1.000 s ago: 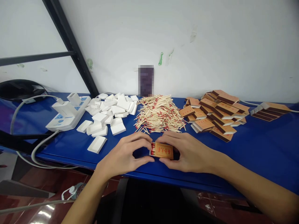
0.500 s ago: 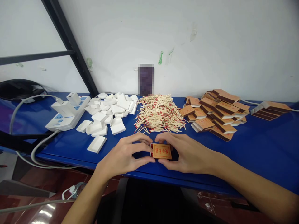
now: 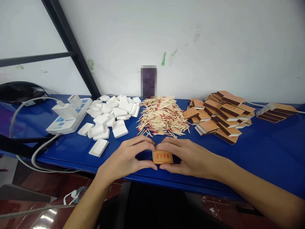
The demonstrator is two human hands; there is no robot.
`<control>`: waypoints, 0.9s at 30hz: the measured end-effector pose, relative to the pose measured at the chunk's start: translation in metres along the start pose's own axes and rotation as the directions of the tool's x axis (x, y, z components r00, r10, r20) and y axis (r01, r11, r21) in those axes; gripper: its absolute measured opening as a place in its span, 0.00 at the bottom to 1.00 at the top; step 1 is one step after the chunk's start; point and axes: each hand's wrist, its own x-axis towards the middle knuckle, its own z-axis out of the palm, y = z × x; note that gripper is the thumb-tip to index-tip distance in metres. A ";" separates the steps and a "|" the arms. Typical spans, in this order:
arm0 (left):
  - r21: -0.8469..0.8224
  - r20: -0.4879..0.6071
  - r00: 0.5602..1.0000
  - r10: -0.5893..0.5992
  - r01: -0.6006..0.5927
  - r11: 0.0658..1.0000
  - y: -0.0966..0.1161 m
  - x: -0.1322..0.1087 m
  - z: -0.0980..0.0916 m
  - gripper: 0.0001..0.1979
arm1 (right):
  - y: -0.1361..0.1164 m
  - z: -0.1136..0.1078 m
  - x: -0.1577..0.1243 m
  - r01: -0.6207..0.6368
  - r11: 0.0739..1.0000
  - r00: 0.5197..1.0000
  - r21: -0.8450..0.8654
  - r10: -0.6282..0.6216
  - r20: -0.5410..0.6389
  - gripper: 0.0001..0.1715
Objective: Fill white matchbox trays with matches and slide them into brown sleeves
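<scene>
An orange matchbox (image 3: 163, 157) with red print lies between my two hands near the front edge of the blue table. My right hand (image 3: 188, 157) grips it, fingers over its far side and thumb along its near side. At its left end my left hand (image 3: 133, 157) curls round, fingertips at the far corner and thumb at the near corner. The tray appears pushed in flush with the sleeve. Beyond the hands is a heap of red-tipped matches (image 3: 163, 117). White trays (image 3: 113, 109) are piled to the left, orange matchbox sleeves (image 3: 221, 111) to the right.
At the left, a white power strip (image 3: 63, 124) with plugged-in chargers and cables sits by a black metal frame (image 3: 71, 47). A pixelated dark rectangle (image 3: 149, 81) stands against the white wall. More boxes (image 3: 276, 112) lie far right, near a cable.
The tray with its red match heads, which stuck out at the left end, has slid into the sleeve. My right fingers have moved left over the box's far side.
</scene>
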 end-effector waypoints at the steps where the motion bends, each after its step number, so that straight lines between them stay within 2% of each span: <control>1: 0.000 0.000 1.000 -0.002 0.002 1.000 0.000 0.000 0.000 0.18 | -0.001 0.000 0.001 0.021 0.999 1.000 -0.026 -0.020 0.018 0.17; 5: 0.018 0.000 1.000 -0.013 0.013 1.000 0.000 -0.002 -0.003 0.22 | -0.013 -0.001 0.005 0.092 0.972 0.990 -0.215 -0.067 0.124 0.11; 7: 0.067 -0.005 1.000 -0.011 0.011 0.998 0.000 -0.002 -0.005 0.24 | -0.019 -0.003 0.001 0.103 0.954 0.990 -0.282 -0.070 0.124 0.10; 9: 0.129 -0.011 1.000 -0.004 0.005 0.992 -0.001 -0.001 -0.006 0.22 | -0.020 -0.009 -0.013 0.054 0.952 0.998 -0.303 -0.045 0.037 0.11; 11: 0.187 -0.003 1.000 -0.004 0.005 0.982 -0.001 0.000 -0.006 0.14 | -0.017 -0.022 -0.037 -0.022 0.957 0.998 -0.289 0.002 -0.069 0.13; 13: 0.227 0.001 1.000 -0.001 0.000 0.974 -0.001 0.001 -0.005 0.08 | -0.009 -0.043 -0.069 -0.095 0.958 0.987 -0.270 0.056 -0.152 0.17; 14: 0.237 0.001 1.000 0.001 -0.001 0.972 0.000 0.001 -0.004 0.06 | -0.002 -0.057 -0.086 -0.154 0.940 0.966 -0.304 0.078 -0.248 0.18; 16: 0.242 0.007 1.000 -0.002 0.001 0.970 0.000 0.003 -0.004 0.06 | 0.015 -0.090 -0.120 -0.345 0.857 0.888 -0.383 0.165 -0.430 0.18; 18: 0.245 0.023 1.000 -0.020 0.014 0.969 0.001 0.004 -0.004 0.07 | 0.038 -0.124 -0.151 -0.580 0.714 0.749 -0.392 0.280 -0.600 0.18; 19: 0.249 0.034 0.999 -0.034 0.025 0.968 0.000 0.004 -0.004 0.08 | 0.051 -0.138 -0.165 -0.670 0.645 0.677 -0.367 0.328 -0.659 0.20; 21: 0.260 0.046 0.997 -0.057 0.043 0.965 -0.001 0.005 -0.004 0.09 | 0.075 -0.158 -0.190 -0.774 0.545 0.591 -0.323 0.436 -0.678 0.24; 23: 0.271 0.049 0.996 -0.069 0.053 0.961 -0.003 0.004 -0.005 0.10 | 0.097 -0.165 -0.210 -0.838 0.500 0.496 -0.219 0.532 -0.686 0.29; 25: 0.281 0.052 0.996 -0.075 0.057 0.958 -0.005 0.003 -0.005 0.11 | 0.113 -0.160 -0.226 -0.889 0.449 0.393 -0.091 0.646 -0.655 0.35; 27: 0.289 0.058 0.995 -0.084 0.064 0.955 -0.006 0.002 -0.005 0.11 | 0.123 -0.152 -0.235 -0.911 0.401 0.364 -0.091 0.683 -0.633 0.33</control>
